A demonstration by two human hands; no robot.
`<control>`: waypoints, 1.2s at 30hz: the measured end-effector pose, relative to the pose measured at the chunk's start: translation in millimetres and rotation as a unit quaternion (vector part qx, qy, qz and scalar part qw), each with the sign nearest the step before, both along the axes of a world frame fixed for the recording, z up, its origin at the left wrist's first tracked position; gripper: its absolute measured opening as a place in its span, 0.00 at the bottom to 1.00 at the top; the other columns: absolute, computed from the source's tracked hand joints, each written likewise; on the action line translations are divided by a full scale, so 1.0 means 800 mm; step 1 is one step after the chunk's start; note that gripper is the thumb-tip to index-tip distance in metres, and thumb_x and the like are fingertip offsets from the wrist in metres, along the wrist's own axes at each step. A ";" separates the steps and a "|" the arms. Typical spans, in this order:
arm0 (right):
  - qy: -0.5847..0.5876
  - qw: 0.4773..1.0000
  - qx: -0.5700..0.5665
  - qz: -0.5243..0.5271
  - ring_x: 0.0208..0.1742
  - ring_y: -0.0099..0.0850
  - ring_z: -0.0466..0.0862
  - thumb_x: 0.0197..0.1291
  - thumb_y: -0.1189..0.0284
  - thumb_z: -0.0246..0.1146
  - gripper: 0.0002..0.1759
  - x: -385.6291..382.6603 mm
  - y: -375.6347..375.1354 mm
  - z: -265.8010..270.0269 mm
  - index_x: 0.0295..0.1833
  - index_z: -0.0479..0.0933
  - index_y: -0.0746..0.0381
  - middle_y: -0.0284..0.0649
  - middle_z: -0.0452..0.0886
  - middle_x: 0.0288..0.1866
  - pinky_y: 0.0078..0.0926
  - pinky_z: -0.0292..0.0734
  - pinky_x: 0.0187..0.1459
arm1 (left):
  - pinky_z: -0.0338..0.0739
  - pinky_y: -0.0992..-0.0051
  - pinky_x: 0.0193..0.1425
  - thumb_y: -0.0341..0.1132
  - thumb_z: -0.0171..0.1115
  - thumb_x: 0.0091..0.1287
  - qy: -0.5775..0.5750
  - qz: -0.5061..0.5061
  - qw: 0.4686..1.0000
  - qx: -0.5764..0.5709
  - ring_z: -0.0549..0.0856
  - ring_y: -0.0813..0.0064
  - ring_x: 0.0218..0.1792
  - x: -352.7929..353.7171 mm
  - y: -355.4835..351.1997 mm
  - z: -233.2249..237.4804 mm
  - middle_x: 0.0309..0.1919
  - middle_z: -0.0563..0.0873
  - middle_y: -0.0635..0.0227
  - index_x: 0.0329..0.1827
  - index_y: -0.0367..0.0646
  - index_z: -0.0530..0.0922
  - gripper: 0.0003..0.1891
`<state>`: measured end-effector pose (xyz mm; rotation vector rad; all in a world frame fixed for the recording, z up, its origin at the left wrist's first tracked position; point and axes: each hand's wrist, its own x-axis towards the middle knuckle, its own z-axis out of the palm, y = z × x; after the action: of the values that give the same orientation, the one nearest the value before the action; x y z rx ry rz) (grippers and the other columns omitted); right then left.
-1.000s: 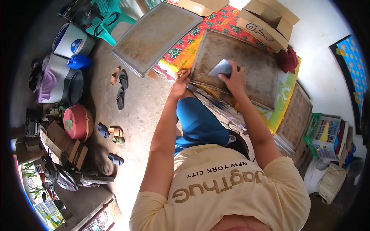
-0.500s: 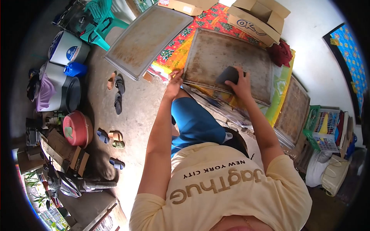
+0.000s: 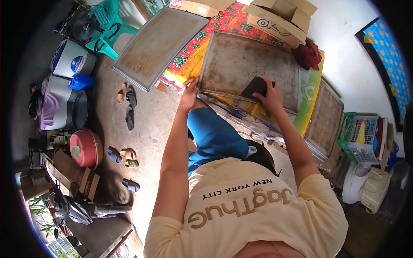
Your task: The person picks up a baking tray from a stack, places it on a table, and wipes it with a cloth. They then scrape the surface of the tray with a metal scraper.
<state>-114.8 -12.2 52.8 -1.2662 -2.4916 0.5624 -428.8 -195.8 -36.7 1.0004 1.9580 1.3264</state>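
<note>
A rust-stained metal baking tray (image 3: pixel 245 56) lies on the covered table in front of me. My left hand (image 3: pixel 189 92) is closed at its near left corner, fingertips gripping the rim. In my right hand (image 3: pixel 272 95) is a black flat scraper-like piece (image 3: pixel 254 88), held between thumb and fingers against the tray's near right part. Brown specks and stains mark the tray's surface. A second tray (image 3: pixel 159 45), also stained, rests to the left, overhanging the table edge. Crumpled dark red cloth (image 3: pixel 307 55) sits by the far right corner.
An open cardboard box (image 3: pixel 279 28) stands at the back on the red patterned table cover (image 3: pixel 234 17). More stained trays (image 3: pixel 325 118) are stacked at the right, beside plastic baskets (image 3: pixel 361 133). Slippers (image 3: pixel 129 96) lie on the floor to the left, near a red tub (image 3: pixel 86 147).
My right hand has shifted slightly with the black piece, which now lies at a different angle on the tray. The whole view has moved a little; my left hand stays at the corner.
</note>
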 end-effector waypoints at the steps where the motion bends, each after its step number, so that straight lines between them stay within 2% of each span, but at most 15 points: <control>1: 0.018 1.000 0.004 -0.004 0.50 0.63 0.79 0.50 0.52 0.76 0.45 0.002 0.001 -0.005 0.72 0.62 0.39 0.57 0.68 0.56 0.53 0.77 0.50 | 0.69 0.72 0.68 0.33 0.56 0.70 0.013 -0.002 1.000 -0.003 0.62 0.68 0.70 -0.003 0.000 -0.005 0.66 0.63 0.62 0.72 0.48 0.74 0.25; 2: 0.037 0.999 0.010 -0.008 0.50 0.63 0.79 0.50 0.52 0.76 0.45 0.006 0.007 -0.013 0.72 0.62 0.39 0.57 0.68 0.56 0.53 0.77 0.50 | 0.69 0.72 0.68 0.33 0.56 0.70 0.026 -0.004 1.000 -0.004 0.62 0.68 0.70 -0.004 0.003 -0.010 0.66 0.63 0.62 0.72 0.48 0.74 0.25; 5: 0.036 0.999 0.011 -0.004 0.49 0.63 0.79 0.50 0.53 0.76 0.44 0.012 0.017 -0.022 0.72 0.62 0.39 0.57 0.68 0.56 0.52 0.78 0.50 | 0.70 0.72 0.67 0.33 0.56 0.70 -0.052 0.004 0.998 0.019 0.61 0.69 0.70 0.000 0.002 -0.008 0.66 0.64 0.64 0.72 0.49 0.74 0.25; 8: 0.040 0.999 0.011 -0.002 0.49 0.63 0.79 0.49 0.54 0.76 0.44 0.013 0.007 -0.009 0.71 0.62 0.39 0.57 0.68 0.56 0.53 0.77 0.50 | 0.73 0.73 0.63 0.32 0.56 0.70 0.048 -0.023 0.998 0.022 0.64 0.70 0.68 -0.012 0.005 -0.027 0.66 0.63 0.65 0.72 0.48 0.74 0.25; 11: 0.048 0.998 0.013 -0.023 0.50 0.64 0.79 0.49 0.55 0.77 0.45 0.021 0.013 -0.007 0.71 0.62 0.39 0.57 0.68 0.56 0.53 0.76 0.52 | 0.74 0.74 0.62 0.32 0.56 0.70 -0.023 0.010 1.000 -0.001 0.64 0.70 0.68 -0.002 0.003 -0.010 0.67 0.62 0.65 0.72 0.49 0.74 0.25; 14: 0.051 0.999 0.007 -0.002 0.50 0.64 0.78 0.48 0.55 0.77 0.45 0.022 0.012 -0.007 0.71 0.62 0.39 0.58 0.68 0.56 0.54 0.76 0.53 | 0.75 0.74 0.61 0.33 0.56 0.70 0.029 -0.025 0.999 0.036 0.65 0.70 0.67 -0.010 0.002 -0.027 0.68 0.61 0.66 0.72 0.50 0.74 0.25; 17: 0.057 0.998 0.004 -0.019 0.50 0.64 0.78 0.48 0.55 0.77 0.45 0.028 0.015 -0.007 0.71 0.62 0.40 0.58 0.68 0.56 0.54 0.75 0.53 | 0.74 0.73 0.62 0.33 0.55 0.70 0.029 -0.002 0.999 -0.015 0.63 0.70 0.69 -0.007 0.004 -0.017 0.67 0.62 0.65 0.72 0.52 0.74 0.25; 20: 0.050 0.999 -0.001 -0.001 0.49 0.64 0.79 0.49 0.55 0.77 0.45 0.026 0.010 -0.004 0.71 0.62 0.40 0.58 0.68 0.56 0.53 0.76 0.53 | 0.74 0.74 0.62 0.33 0.56 0.70 0.007 -0.003 1.000 0.007 0.63 0.70 0.69 -0.002 0.001 -0.008 0.67 0.62 0.64 0.72 0.52 0.74 0.25; 21: 0.047 0.999 -0.003 0.011 0.49 0.64 0.79 0.49 0.55 0.77 0.45 0.026 0.007 -0.004 0.71 0.62 0.41 0.58 0.68 0.56 0.53 0.77 0.53 | 0.73 0.73 0.63 0.33 0.56 0.70 0.006 -0.001 1.000 0.000 0.62 0.69 0.69 -0.002 0.000 -0.010 0.67 0.62 0.64 0.72 0.52 0.74 0.25; 24: 0.056 0.997 -0.006 -0.048 0.49 0.64 0.79 0.49 0.55 0.77 0.45 0.028 0.015 -0.003 0.71 0.62 0.41 0.57 0.68 0.56 0.53 0.77 0.51 | 0.70 0.72 0.67 0.34 0.56 0.70 0.008 -0.001 1.000 -0.001 0.61 0.68 0.70 -0.003 0.004 -0.009 0.67 0.63 0.63 0.72 0.52 0.74 0.25; 27: 0.039 0.999 -0.006 -0.003 0.48 0.64 0.79 0.49 0.55 0.77 0.44 0.029 0.004 -0.002 0.71 0.63 0.41 0.57 0.68 0.55 0.53 0.78 0.50 | 0.65 0.71 0.72 0.34 0.56 0.70 0.025 0.001 1.000 0.006 0.61 0.67 0.71 0.000 -0.001 -0.007 0.66 0.64 0.62 0.72 0.50 0.74 0.25; 29: 0.042 0.999 -0.001 -0.024 0.48 0.64 0.79 0.49 0.55 0.77 0.44 0.031 0.009 -0.002 0.71 0.63 0.41 0.57 0.68 0.55 0.53 0.78 0.50 | 0.61 0.71 0.75 0.34 0.56 0.70 0.049 -0.009 0.999 0.000 0.60 0.66 0.71 -0.005 0.002 -0.013 0.66 0.66 0.62 0.72 0.49 0.74 0.25; 32: 0.038 0.999 0.013 -0.017 0.49 0.64 0.79 0.49 0.55 0.77 0.44 0.030 0.008 -0.003 0.71 0.63 0.41 0.57 0.68 0.55 0.53 0.78 0.51 | 0.58 0.71 0.76 0.34 0.56 0.70 0.031 0.005 0.999 0.001 0.60 0.66 0.71 -0.001 0.002 -0.008 0.65 0.67 0.61 0.72 0.49 0.74 0.25; 36: 0.038 0.999 0.005 -0.009 0.50 0.64 0.79 0.48 0.56 0.77 0.44 0.020 0.000 0.004 0.71 0.63 0.40 0.57 0.68 0.56 0.52 0.77 0.52 | 0.59 0.70 0.77 0.32 0.56 0.70 0.065 -0.002 0.998 -0.003 0.61 0.64 0.72 -0.002 0.003 -0.010 0.66 0.66 0.59 0.72 0.50 0.74 0.25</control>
<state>-98.8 -12.0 56.2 -1.2386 -2.4164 0.5819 -430.0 -193.7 -45.0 1.1121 2.0516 1.2813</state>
